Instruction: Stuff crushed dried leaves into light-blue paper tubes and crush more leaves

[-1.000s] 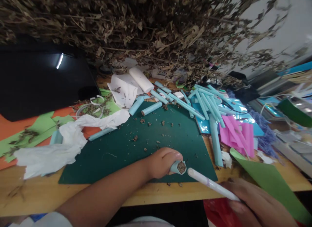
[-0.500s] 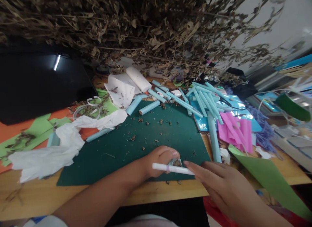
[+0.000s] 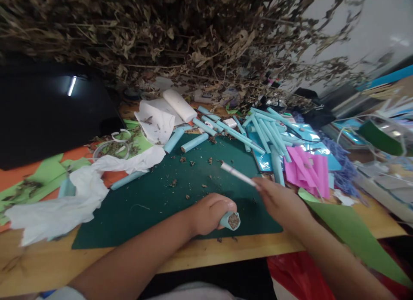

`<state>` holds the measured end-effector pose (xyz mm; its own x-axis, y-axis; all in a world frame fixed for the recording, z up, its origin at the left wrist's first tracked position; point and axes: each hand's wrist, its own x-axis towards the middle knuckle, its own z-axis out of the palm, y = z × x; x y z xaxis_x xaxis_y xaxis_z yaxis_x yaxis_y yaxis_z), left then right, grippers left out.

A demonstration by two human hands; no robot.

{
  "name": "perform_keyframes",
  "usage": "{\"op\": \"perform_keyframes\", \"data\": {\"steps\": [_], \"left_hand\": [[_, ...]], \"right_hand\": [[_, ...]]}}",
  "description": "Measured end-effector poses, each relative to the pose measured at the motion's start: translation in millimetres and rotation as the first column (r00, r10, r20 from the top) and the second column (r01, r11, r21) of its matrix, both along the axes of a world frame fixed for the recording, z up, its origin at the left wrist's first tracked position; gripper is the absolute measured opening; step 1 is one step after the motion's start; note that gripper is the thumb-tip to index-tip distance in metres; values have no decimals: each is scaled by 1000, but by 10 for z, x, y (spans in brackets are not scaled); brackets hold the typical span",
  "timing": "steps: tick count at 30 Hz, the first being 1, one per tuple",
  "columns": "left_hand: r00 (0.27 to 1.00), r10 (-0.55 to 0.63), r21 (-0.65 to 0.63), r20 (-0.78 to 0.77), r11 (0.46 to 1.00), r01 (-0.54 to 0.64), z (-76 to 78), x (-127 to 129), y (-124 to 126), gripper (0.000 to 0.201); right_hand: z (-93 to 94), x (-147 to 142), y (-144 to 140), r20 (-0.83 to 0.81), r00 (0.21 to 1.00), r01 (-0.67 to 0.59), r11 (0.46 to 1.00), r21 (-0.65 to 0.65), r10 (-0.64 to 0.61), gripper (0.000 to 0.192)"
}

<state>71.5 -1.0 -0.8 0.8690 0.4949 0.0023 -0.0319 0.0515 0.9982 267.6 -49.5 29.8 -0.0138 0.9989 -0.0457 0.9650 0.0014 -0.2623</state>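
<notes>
Here, near edge of surface (image 3: 48, 265): left hand (image 3: 208, 214) wrapped shut round blue paper tube (image 3: 230, 220), open end facing right toward camera, brown crumbs inside. Right hand (image 3: 280, 201) just beyond, fingers pinching white stick (image 3: 237, 174), long axis slanting up-left over green mat (image 3: 161, 205). Farther: blue tubes (image 3: 261, 134), pink paper (image 3: 308, 171), white tissue (image 3: 64, 201), dried branches (image 3: 177, 38).

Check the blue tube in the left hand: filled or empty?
Filled: the blue tube in the left hand shows brown crumbled material at its open end.
</notes>
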Motion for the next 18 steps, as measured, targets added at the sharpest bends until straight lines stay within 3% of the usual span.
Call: {"op": "perform_keyframes", "data": {"steps": [2,4,7,11,14,18], "left_hand": [[1000,23,12,-15,1000,-23,14,2,7,34],[999,24,10,-23,1000,-24,15,4,12,35],[999,2,0,-33,1000,-2,5,7,12,34],[996,63,9,-56,998,-63,-3,7,-6,29],[992,102,30,-72,994,-100,-12,3,-20,28],[994,100,15,-41,995,-99,-49,2,-17,28]], "right_hand": [[-69,-9,63,146,984,-91,994,-53,98,30],[-24,-48,120,66,976,-200,977,-73,205,33],[241,-162,233,-161,920,-374,924,-86,357,54],[681,-433,419,-181,831,-556,797,-235,526,77],[842,-636,506,-92,803,-576,726,-377,589,83],[833,-770,548,-38,804,-540,703,-463,593,78]]}}
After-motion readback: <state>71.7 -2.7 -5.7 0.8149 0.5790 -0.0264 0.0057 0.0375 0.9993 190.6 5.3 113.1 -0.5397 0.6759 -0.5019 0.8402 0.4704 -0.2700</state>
